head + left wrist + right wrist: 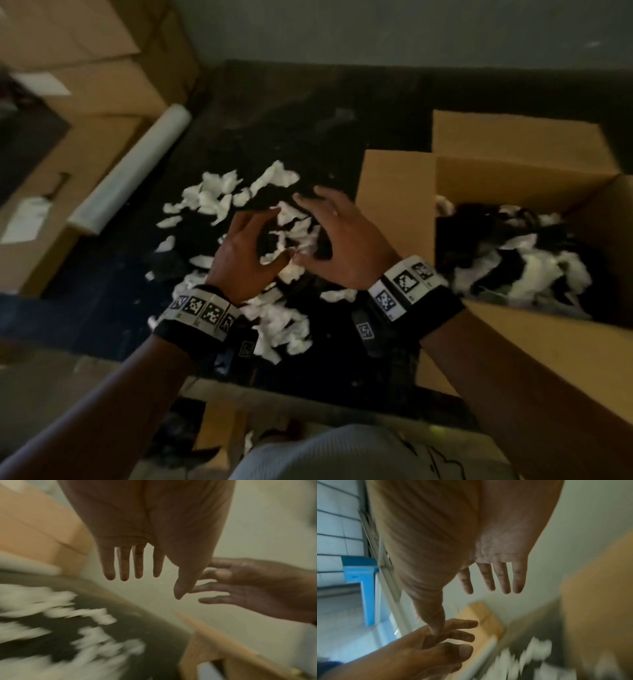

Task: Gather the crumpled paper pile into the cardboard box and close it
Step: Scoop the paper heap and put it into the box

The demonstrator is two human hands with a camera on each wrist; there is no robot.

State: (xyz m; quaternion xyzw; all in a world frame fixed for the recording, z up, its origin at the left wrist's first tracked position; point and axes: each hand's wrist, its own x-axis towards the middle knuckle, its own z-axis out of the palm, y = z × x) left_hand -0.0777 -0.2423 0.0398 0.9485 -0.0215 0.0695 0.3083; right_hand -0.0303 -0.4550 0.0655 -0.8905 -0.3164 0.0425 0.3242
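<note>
Hovering both hands spread, empty: my left hand (245, 255), right hand (337, 240) over crumpled paper pile (260, 246) beside open cardboard box (397, 205). Risk: loose scoop drops scraps short of box.

Roll of clear plastic film (133, 167) at far left, leaning on closed brown cartons (85, 85) with white labels (25, 216). Blue frame (363, 586) beside a window, right wrist view.
</note>
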